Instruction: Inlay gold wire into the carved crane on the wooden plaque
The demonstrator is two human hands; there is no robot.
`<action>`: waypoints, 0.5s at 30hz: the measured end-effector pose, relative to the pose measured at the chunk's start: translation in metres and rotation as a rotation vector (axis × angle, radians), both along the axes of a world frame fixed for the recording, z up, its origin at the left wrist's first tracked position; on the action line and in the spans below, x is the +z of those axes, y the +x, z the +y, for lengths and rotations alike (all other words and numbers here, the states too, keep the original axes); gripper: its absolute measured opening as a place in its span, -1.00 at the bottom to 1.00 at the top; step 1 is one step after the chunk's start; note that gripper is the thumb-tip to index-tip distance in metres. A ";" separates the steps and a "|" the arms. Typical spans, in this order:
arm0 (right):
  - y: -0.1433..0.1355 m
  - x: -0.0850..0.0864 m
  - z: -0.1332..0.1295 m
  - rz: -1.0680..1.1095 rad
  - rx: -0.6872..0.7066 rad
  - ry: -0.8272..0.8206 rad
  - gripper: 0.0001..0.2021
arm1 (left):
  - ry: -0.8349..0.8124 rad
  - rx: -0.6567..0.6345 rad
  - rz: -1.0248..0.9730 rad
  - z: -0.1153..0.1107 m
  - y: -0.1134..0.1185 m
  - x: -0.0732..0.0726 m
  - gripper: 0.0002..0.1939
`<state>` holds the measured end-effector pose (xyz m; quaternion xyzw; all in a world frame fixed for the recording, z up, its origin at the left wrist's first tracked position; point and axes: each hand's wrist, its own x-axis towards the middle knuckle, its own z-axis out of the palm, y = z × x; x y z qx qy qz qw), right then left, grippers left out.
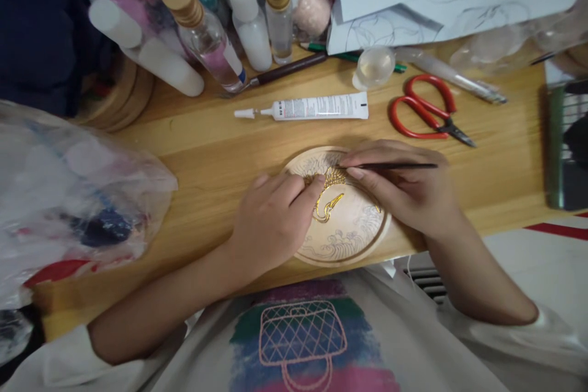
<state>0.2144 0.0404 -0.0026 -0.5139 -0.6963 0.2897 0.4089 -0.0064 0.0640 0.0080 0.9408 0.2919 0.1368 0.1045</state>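
1. Where the smooth, pale-grained wooden table (197,141) shows at left, a crumpled, translucent plastic bag (138,177) lies across it, with rounded wooden pieces (138,95) above.
2. Next come white plastic bottles (169,66), then a clear glass bottle (215,52) with a wood-coloured cap and pinkish contents, its label unreadable.
3. The left hand (275,214) rests on the disc with fingers bent, the index fingertip pressing the gold lines; whether the hidden fingers grip anything, I cannot tell.
4. A slim, clear gold-capped bottle (279,27) stands near a dark-handled tool (291,68).
5. Above the disc, a flat white tube (321,106) lies beside its tapered white cap (244,114); it carries rows of fine print, too small to read.
6. The round, rimmed wooden disc (342,239) lies near the table's front edge, under both hands. Raised, shiny gold lines form a long-necked bird (329,205), among drawn, curling waves.
7. A translucent round cup (375,66) sits below white sheets (454,6) with pencil-like line drawings.
8. The right hand (404,187) pinches a thin dark stick (395,166) between thumb and fingers, its tip at the disc.
9. Scissors (429,111) with looped red handles and dark metal blades lie beyond that hand.
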 end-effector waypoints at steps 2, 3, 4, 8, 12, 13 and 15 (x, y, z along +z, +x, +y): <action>-0.001 -0.001 0.000 -0.009 -0.008 0.008 -0.87 | -0.002 0.001 0.002 0.000 0.000 0.000 -0.73; -0.002 -0.001 -0.001 -0.015 -0.013 0.009 -0.88 | -0.001 0.002 0.001 0.001 0.000 0.000 -0.73; -0.002 -0.001 -0.001 -0.019 -0.019 0.008 -0.88 | 0.000 0.001 -0.001 0.001 0.000 0.000 -0.73; -0.004 -0.001 -0.002 -0.041 -0.039 0.020 -0.88 | -0.007 0.002 -0.002 0.001 -0.001 0.000 -0.72; -0.009 0.000 -0.005 -0.088 -0.073 0.057 -0.86 | 0.001 0.003 -0.018 0.001 -0.001 0.000 -0.72; -0.011 0.001 -0.006 -0.104 -0.091 0.072 -0.86 | 0.005 0.005 -0.021 0.001 -0.001 0.000 -0.72; -0.016 0.001 -0.008 -0.136 -0.134 0.095 -0.86 | 0.011 0.009 -0.022 0.000 0.000 0.000 -0.71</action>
